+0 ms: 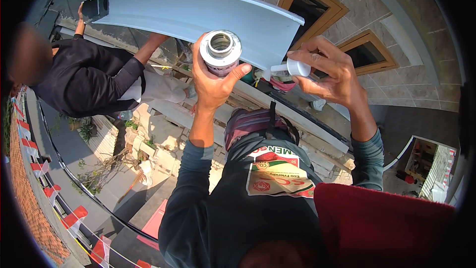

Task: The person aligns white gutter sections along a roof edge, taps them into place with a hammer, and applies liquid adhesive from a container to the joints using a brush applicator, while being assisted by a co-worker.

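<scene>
My left hand (212, 88) is wrapped round a small metal can (229, 54), whose round mouth is uncovered. To its right, my right hand (334, 69) pinches a white cap (299, 67) between thumb and fingers. A pale applicator stem (278, 69) sticks out of the cap toward the left; its tip lies close to the lower edge of a long light-blue gutter (183, 14), and I cannot tell whether they touch. The gutter stretches across beyond my hands, with a dark patch (95, 9) at its far left end.
At the left, another person (94, 77) in a dark top has their hands at the gutter. Wooden-framed windows (312, 7) sit in a tiled wall at the right. Planks (307, 124) run below my hands. Broken rubble (148, 154) lies on the ground; red-and-white flags (74, 218) hang along a line.
</scene>
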The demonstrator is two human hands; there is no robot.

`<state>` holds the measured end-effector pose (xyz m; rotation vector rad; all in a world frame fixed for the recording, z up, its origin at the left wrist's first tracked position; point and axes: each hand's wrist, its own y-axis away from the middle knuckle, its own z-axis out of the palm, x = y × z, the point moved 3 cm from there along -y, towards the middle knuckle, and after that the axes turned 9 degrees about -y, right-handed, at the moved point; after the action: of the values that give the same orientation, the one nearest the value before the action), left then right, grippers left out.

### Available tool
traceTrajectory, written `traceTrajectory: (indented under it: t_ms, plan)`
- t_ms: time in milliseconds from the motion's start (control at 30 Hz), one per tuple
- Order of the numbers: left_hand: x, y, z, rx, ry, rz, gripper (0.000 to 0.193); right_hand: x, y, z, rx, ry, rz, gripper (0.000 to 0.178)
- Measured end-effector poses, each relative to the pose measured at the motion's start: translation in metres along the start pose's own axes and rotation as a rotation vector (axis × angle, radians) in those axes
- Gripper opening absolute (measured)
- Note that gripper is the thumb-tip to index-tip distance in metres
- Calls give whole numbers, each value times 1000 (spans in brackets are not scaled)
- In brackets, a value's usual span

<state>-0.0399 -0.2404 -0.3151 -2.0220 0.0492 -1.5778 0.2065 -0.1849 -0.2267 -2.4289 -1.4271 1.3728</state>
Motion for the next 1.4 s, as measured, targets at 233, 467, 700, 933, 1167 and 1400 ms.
traceTrajectory:
  t_ms: [233,467,700,933,1167,1400]
  plan:
    - [0,-1,-2,-6,1,-18,83,12,-1,-12,86,144,-22,43]
    - [-1,0,-1,-8,28,-21,83,-29,13,9,19,231,-188,55]
    - [-7,0,-3,-17,3,-35,83,-44,15,32,-131,249,-304,59]
    - [-10,-3,-4,-12,0,-17,83,-52,17,33,-132,199,-352,57]
    - [28,0,-2,-10,33,43,83,-80,-7,-28,331,258,-413,55]
    - [54,0,13,-149,-147,110,85,-100,-35,-42,168,213,-448,55]
